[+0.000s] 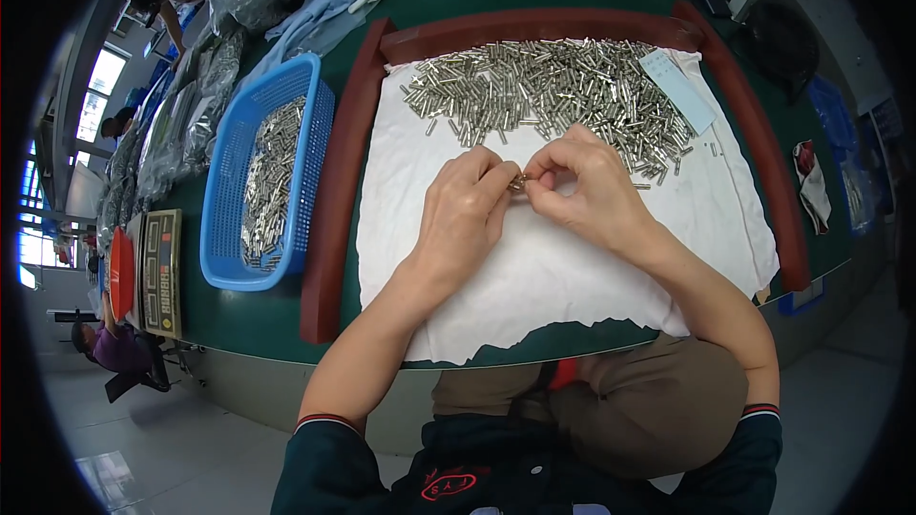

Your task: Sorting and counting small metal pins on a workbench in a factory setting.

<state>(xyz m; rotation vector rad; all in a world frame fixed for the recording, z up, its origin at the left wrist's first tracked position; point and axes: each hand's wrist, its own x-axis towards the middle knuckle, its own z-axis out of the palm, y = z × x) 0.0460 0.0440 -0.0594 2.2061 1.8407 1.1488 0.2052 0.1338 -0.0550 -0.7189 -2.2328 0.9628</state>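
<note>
Metal pins [517, 183], a few short shiny ones, are between the two hands, just above the white cloth [544, 272] and on the near side of the big heap of similar pins [544, 86]. It seems to me that the step in hand is a close handling of these few pieces with the fingers, done apart from the heap. For the next move, I judge that a steady hold from the left hand [465, 198] is needed, with a light and exact pinch from the right hand [593, 189], because such smooth, small pieces could slip or roll away.

The fingers of the left hand are bent inward and closed on the pins, which show at their tips, on the side toward the right hand. The thumb and index finger of the right hand are brought near together, right at these pins; whether they are clamped on one, I cannot tell. One loose pin [641, 187] lies on the cloth, just beside the right hand, at its outer side. A dark red frame [331, 219] borders the cloth, and to its left a blue basket [214, 215] with more pins stands on the green surface [243, 324].
</note>
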